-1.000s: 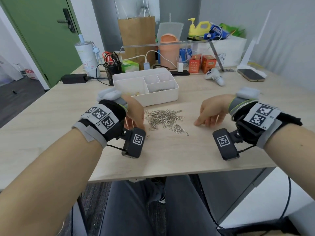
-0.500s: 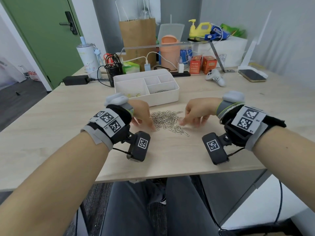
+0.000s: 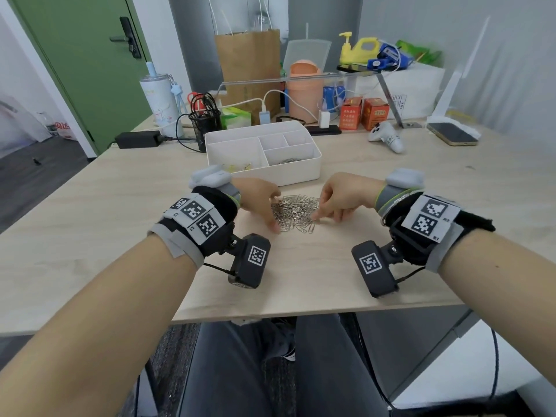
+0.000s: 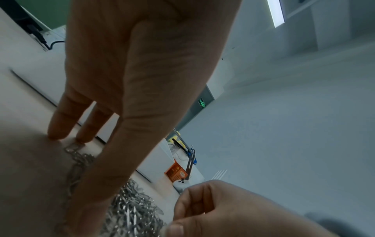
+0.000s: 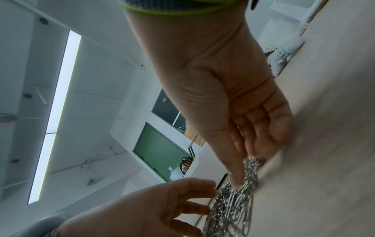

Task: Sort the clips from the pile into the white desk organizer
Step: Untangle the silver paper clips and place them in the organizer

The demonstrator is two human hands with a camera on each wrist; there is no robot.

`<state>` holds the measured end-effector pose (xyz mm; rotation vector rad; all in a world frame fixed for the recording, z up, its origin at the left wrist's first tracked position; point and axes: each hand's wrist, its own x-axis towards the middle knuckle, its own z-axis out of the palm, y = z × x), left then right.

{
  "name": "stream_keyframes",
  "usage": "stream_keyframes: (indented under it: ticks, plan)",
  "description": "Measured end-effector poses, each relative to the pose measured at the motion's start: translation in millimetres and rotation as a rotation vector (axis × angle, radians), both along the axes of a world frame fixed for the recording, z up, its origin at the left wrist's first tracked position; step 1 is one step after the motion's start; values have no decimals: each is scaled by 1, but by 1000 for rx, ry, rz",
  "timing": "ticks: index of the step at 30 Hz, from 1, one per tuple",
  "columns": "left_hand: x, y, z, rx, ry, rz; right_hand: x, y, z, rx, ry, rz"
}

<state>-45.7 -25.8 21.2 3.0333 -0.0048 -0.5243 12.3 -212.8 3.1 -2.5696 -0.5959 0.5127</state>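
the pile of silver clips (image 3: 296, 213) lies on the worktop (image 3: 90, 224) just before the white desk organizer (image 3: 264, 155). left hand (image 3: 260, 198), fingers straight, and right hand (image 3: 340, 197), fingers loosely bent, touch its sides, neither pinching. light, slippery, tangling wire: best pinched few at a time.

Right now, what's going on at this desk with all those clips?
A person sits at a light wooden table with both hands at a pile of silver metal paper clips. The left hand rests straight fingers at the pile's left edge; the right hand reaches in from the right, fingertips on the clips. Neither visibly holds one. Behind the pile, the white plastic desk organizer already holds some clips in its front compartments.
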Motion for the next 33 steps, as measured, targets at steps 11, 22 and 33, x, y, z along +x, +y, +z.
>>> stream_keyframes:
  ticks: [11, 22, 33]
  plan:
    - [5, -8, -9, -77, 56, 83, -5, 9, -1, -99, 45, 52]
    - [13, -16, -11, -233, -92, 51, 4, 34, -9, 137, 71, 55]
    - [31, -7, 5, -398, -189, 101, 12, 34, 8, 303, 9, -10]
